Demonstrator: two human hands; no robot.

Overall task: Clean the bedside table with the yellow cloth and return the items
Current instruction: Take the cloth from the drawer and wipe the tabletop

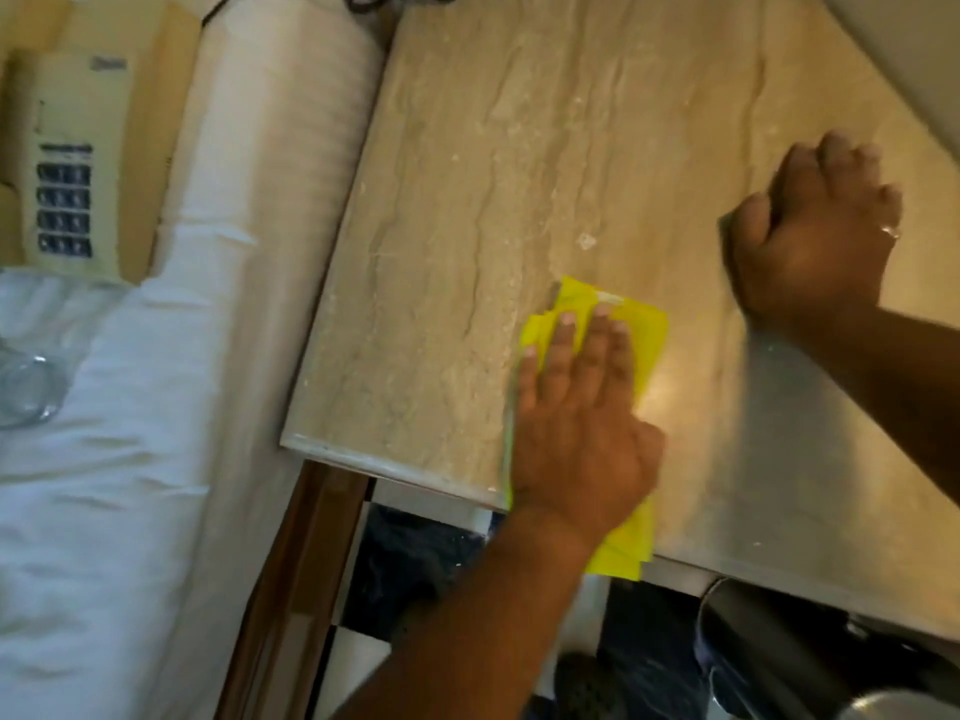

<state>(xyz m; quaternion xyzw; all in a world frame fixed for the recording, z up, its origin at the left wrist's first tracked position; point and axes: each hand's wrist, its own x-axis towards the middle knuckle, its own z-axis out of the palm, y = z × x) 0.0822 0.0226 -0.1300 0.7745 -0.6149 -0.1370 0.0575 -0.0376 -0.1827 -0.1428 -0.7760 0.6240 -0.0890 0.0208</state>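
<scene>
A: Head view, close to us first. What is the left hand (576, 407) doing?

B: It lies flat and spread wide on the yellow cloth (618, 335). The fingers are stretched out. It pushes down on the cloth and does not grab it.

A: Where is the cloth?

B: On the near edge of the bedside table (467, 174). One end hangs off the front edge, under the wrist.

A: How will the cloth feel?

B: I think it is soft, thin and light. It looks folded, so it can bunch up or slip under the palm. A flat hand in the middle of it is a good hold. To lift it, pinching the folded edge should work.

A: And the table top?

B: It looks like hard, smooth stone. The part on the right is shiny, so the cloth may slide easily there.

A: What about the right hand (815, 236)?

B: It is farther back, curled and resting on the table. I see nothing in it. It seems to prop the person up.

A: Farther away?

B: A phone (65, 163) and something clear (26, 387) lie on the bed (130, 485), waiting to go back.
</scene>
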